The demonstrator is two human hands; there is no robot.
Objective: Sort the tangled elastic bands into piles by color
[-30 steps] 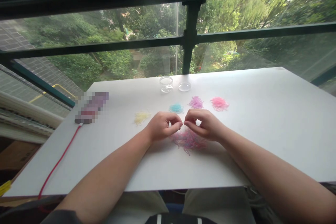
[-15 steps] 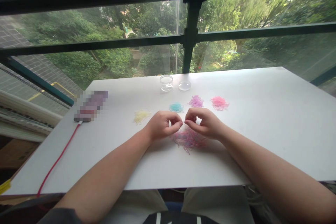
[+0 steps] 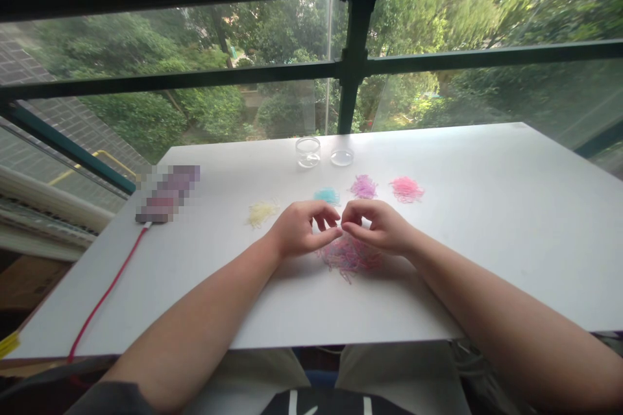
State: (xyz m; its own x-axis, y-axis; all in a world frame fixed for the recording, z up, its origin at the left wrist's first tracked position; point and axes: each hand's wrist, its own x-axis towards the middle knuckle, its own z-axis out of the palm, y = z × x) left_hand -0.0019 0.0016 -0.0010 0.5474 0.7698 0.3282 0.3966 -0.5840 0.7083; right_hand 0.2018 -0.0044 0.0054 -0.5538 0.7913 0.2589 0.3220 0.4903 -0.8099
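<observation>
The left hand [image 3: 304,228] has thumb and fingers parted, I cannot tell whether the right hand [image 3: 377,225], fingertips drawn close, grips anything, and the mixed pile of thin pieces [image 3: 348,260] lies on the desk [image 3: 511,220] at their six o'clock, the blue pile [image 3: 326,194] at eleven.

A white tabletop [image 3: 496,220] spans the middle of the frame. At its far edge, upper centre, stand a clear round container [image 3: 308,154] and, just right, a shallow clear disc [image 3: 342,156]. Below them, left to right, lie a yellow pile [image 3: 261,213], a turquoise pile [image 3: 326,194], a lilac pile [image 3: 364,186] and a pink pile [image 3: 407,189] of thin pieces; a mixed-colour heap [image 3: 348,260] lies lower centre. At left rests a pixelated device [image 3: 170,193] with a red cable [image 3: 115,280].
</observation>
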